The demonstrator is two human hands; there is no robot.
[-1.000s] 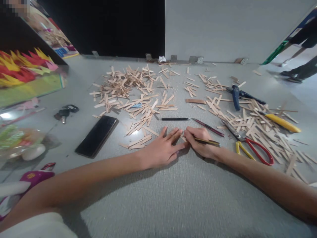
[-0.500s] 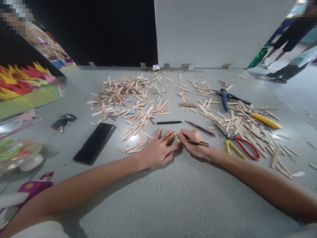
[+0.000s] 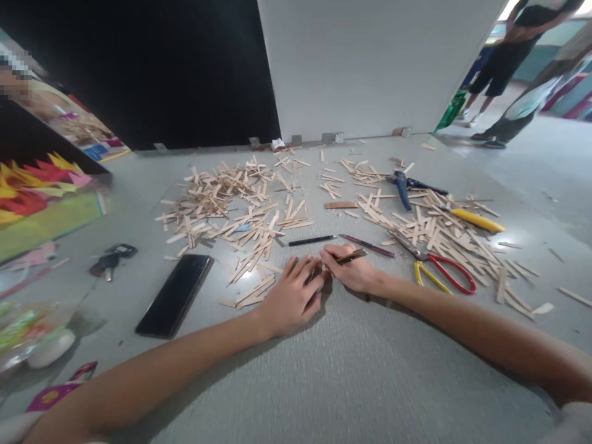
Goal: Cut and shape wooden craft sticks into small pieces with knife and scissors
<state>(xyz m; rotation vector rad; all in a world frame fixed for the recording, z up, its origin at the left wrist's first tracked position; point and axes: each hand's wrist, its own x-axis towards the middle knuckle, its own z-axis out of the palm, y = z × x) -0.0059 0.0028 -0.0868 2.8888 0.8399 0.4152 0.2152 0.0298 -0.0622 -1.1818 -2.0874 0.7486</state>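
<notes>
My right hand [image 3: 351, 269] is closed around a slim pencil-like tool [image 3: 352, 256], dark with a yellowish edge, its upper end pointing back to the right. Its working tip is hidden by the fingers. My left hand [image 3: 295, 293] rests palm down on the grey tabletop, fingers bent, pressing a small pale piece of wooden stick [image 3: 324, 267], mostly covered. The fingertips of both hands meet at this piece. Just beyond them lie a black pen-like tool [image 3: 312, 240] and a dark red one [image 3: 369, 245].
Loose wooden sticks [image 3: 222, 191] pile up at left, with more sticks [image 3: 444, 237] at right. Red-and-yellow-handled pliers [image 3: 439, 269], blue-handled cutters [image 3: 403, 190] and a yellow handle [image 3: 477, 220] lie among them. A phone [image 3: 176, 296] and keys [image 3: 111, 260] are left. Two people stand beyond.
The view has shifted, so the tabletop things sit lower and slightly left. The right hand's tool now tilts up more steeply. My left fingers have drawn in and bent more.
</notes>
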